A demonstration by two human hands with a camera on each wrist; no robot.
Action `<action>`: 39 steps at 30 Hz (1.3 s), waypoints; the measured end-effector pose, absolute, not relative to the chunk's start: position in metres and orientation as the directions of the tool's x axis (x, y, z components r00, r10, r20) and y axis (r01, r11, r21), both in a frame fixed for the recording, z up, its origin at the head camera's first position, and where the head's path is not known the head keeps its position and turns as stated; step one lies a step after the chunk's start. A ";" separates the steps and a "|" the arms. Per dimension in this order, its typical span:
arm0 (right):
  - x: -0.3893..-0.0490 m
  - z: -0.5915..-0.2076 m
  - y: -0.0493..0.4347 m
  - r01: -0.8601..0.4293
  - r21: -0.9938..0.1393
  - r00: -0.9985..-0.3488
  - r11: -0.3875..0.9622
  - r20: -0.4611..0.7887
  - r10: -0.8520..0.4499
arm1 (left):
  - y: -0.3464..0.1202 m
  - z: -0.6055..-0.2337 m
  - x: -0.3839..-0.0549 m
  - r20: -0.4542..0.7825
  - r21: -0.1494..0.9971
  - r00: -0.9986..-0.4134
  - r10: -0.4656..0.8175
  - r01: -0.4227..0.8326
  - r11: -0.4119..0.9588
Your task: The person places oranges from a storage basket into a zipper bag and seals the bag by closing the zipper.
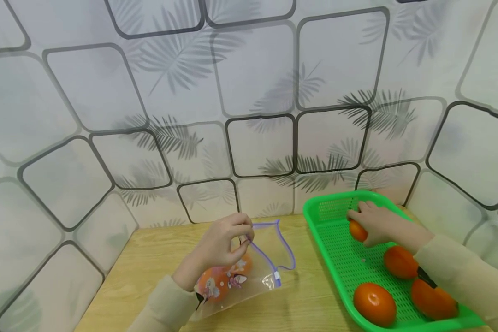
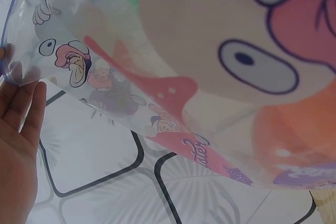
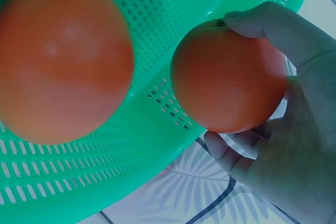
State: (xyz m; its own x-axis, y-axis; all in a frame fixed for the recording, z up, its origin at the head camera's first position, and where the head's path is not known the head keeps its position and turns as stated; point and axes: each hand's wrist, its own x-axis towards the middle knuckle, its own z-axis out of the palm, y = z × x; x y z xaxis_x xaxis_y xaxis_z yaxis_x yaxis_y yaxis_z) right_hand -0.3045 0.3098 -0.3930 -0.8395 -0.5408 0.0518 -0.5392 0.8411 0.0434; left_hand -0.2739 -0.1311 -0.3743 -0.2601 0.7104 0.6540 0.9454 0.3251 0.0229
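My left hand (image 1: 226,237) pinches the purple-edged rim of a clear zip bag (image 1: 257,272) printed with cartoon ducks. Inside that bag, round orange shapes show through the plastic at its lower left. The bag's mouth spreads to the right of my fingers, with a white slider at its front corner. Over the far part of the green basket (image 1: 321,249), my right hand (image 1: 375,223) grips an orange-red tomato (image 3: 228,77), thumb near its stem end and fingers round the other side. Another large tomato (image 3: 63,61) fills the left of the right wrist view.
Several tomatoes lie in the near half of the basket, one tomato (image 1: 375,304) by its left wall and another (image 1: 433,299) partly under my right forearm. Bag and basket stand on a wood-look table (image 1: 120,281). Patterned walls (image 1: 261,143) close off the back and sides.
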 end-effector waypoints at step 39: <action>-0.283 -0.375 0.268 -0.632 0.171 -0.752 0.756 0.099 -0.651 | -0.129 -0.379 -0.275 0.657 0.034 -0.278 0.701 0.940 0.341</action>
State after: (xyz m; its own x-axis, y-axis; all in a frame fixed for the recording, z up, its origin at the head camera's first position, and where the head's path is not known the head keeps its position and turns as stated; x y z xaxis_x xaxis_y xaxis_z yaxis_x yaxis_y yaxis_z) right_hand -0.2828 0.2677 -0.3749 -0.7523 -0.6513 0.0991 -0.6320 0.7560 0.1706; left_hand -0.2750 -0.1293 -0.3787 -0.2778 0.7007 0.6572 0.9396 0.3405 0.0342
